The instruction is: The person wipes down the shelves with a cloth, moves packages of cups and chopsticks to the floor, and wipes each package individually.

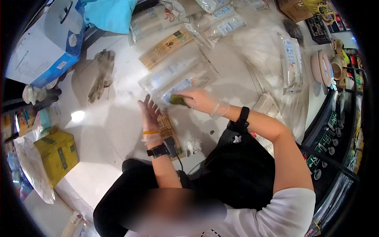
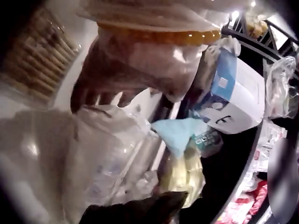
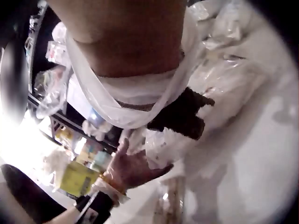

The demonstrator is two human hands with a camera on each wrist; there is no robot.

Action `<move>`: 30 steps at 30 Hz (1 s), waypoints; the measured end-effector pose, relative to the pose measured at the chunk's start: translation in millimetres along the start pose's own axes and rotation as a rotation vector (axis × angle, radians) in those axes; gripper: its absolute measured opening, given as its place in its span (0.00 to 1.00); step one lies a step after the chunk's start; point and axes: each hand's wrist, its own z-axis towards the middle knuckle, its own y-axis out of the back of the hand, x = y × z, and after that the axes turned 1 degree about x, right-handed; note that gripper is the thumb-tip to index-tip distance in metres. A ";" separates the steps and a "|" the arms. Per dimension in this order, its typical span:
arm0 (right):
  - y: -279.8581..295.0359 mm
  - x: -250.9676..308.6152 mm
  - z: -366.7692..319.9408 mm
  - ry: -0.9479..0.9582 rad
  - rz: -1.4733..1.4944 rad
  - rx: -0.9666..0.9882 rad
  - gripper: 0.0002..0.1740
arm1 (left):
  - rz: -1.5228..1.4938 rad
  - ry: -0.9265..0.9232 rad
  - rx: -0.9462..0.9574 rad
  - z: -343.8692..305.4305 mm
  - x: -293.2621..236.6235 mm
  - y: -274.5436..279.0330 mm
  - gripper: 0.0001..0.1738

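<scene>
My right hand (image 1: pixel 200 99), in a thin clear plastic glove, grips a crumpled dark green, ragged-edged piece (image 1: pixel 178 100); it looks nearly black in the right wrist view (image 3: pixel 184 113). To its left is my left hand (image 1: pixel 151 118), also in a clear glove with a yellow band at the wrist, its fingers extended. Clear plastic packages with blue print (image 1: pixel 170 75) lie just beyond both hands. In the left wrist view, the left fingers overlap a clear plastic bag (image 2: pixel 105 149). Wooden sticks in a flat bundle (image 1: pixel 172 136) lie partly under the left wrist.
Another stick bundle (image 1: pixel 166 49) lies farther ahead on the white floor (image 1: pixel 102 138). A soiled grey-brown glove-like piece (image 1: pixel 102 77) is to the left, near a blue-and-white box (image 1: pixel 45 43). A yellow box (image 1: pixel 58 156) stands at left; clear plastic sheeting (image 1: pixel 264 51) spreads at right.
</scene>
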 end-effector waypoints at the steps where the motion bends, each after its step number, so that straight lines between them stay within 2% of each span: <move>1: -4.3 -2.7 -4.9 -0.051 0.007 0.073 0.21 | 0.089 0.006 -0.009 1.4 0.4 2.2 0.45; 4: -5.8 -5.4 -19.7 -0.110 0.138 -0.043 0.21 | 0.279 0.016 -0.057 2.6 -6.3 -1.3 0.44; 6: -3.6 -24.0 -20.7 -0.125 0.075 -0.471 0.21 | 0.308 0.019 -0.113 3.6 -13.7 -10.9 0.41; 8: 34.5 -11.6 -6.0 -0.436 0.165 -0.628 0.21 | 0.361 -0.026 -0.136 9.1 -13.1 -23.3 0.39; 10: 55.6 -51.8 20.6 -0.126 0.015 -0.847 0.18 | 0.329 -0.047 -0.109 8.9 -13.7 -32.9 0.40; 13: 55.8 -138.1 64.7 0.113 -0.376 -0.789 0.15 | 0.198 -0.045 -0.043 10.6 -11.6 -41.5 0.41; 16: 21.5 -92.6 85.1 -0.017 -0.532 -0.547 0.14 | 0.155 -0.062 -0.092 11.1 -1.3 -40.7 0.40; 18: -6.7 -69.5 92.1 -0.251 -0.081 -0.391 0.16 | 0.109 -0.091 -0.143 6.9 1.0 -46.2 0.38; 20: -56.2 -20.6 80.0 -0.047 -0.120 -0.308 0.19 | 0.015 -0.139 -0.102 28.7 34.5 -17.0 0.30; 22: -79.9 17.5 67.4 0.364 -0.273 -0.174 0.20 | -0.172 -0.168 -0.115 27.6 50.1 -13.4 0.26; 23: -72.7 15.0 70.0 0.385 -0.304 -0.178 0.20 | -0.306 -0.176 -0.143 19.4 53.4 -20.5 0.27; 25: -58.3 2.1 74.8 0.416 -0.347 -0.188 0.21 | -0.134 -0.227 -0.022 3.5 21.5 -37.0 0.25; 28: -18.2 -80.7 71.6 0.133 -0.438 -0.324 0.21 | -0.027 -0.126 -0.139 -11.4 -5.8 -43.3 0.30; 29: 1.6 -98.6 64.5 0.058 -0.492 -0.342 0.21 | -0.018 -0.163 -0.135 -9.6 -4.5 -41.2 0.32; 30: 25.6 -99.8 57.6 -0.105 -0.179 -0.391 0.23 | -0.029 -0.158 -0.133 -11.4 -6.3 -44.2 0.32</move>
